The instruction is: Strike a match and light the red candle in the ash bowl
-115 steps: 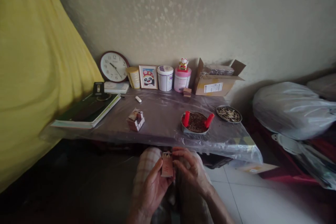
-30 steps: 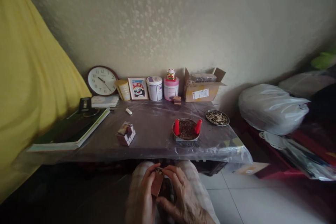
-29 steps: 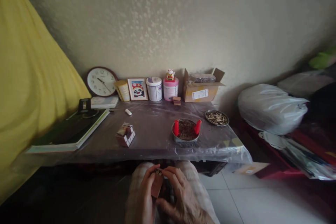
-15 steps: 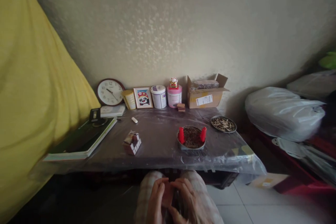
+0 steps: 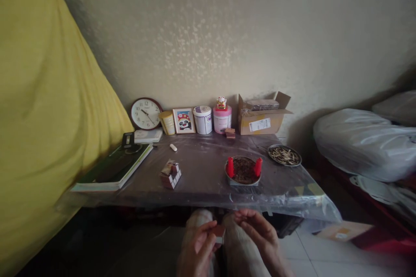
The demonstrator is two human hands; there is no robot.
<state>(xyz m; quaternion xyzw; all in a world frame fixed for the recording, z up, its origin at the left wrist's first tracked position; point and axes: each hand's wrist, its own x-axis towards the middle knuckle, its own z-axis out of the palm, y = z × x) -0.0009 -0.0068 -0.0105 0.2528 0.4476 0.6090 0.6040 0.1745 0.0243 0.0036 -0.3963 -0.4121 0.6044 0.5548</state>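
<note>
My left hand (image 5: 199, 244) is low in front of my knees, closed on a small brown matchbox (image 5: 219, 231) held by its end. A little to the right of the box, my right hand (image 5: 261, 236) has its fingertips pinched together; whatever is in the pinch is too small to make out. Beyond my knees stands a low table (image 5: 201, 184) under clear plastic sheet. On it are a stack of matchboxes (image 5: 170, 174), a round metal dish (image 5: 243, 180) with two red candles (image 5: 230, 167), and a plate of loose matchsticks (image 5: 284, 155).
Along the wall stand a clock (image 5: 146, 113), a framed picture (image 5: 183, 120), tins (image 5: 203, 119) and an open cardboard box (image 5: 262, 114). Books (image 5: 113, 169) lie at the table's left. Yellow fabric (image 5: 42, 108) fills the left; plastic-wrapped bundles (image 5: 364, 143) lie right.
My hands were together around the matchbox; now my right hand has drawn away to the right with its fingertips pinched, and the left keeps the box. The view has shifted a little.
</note>
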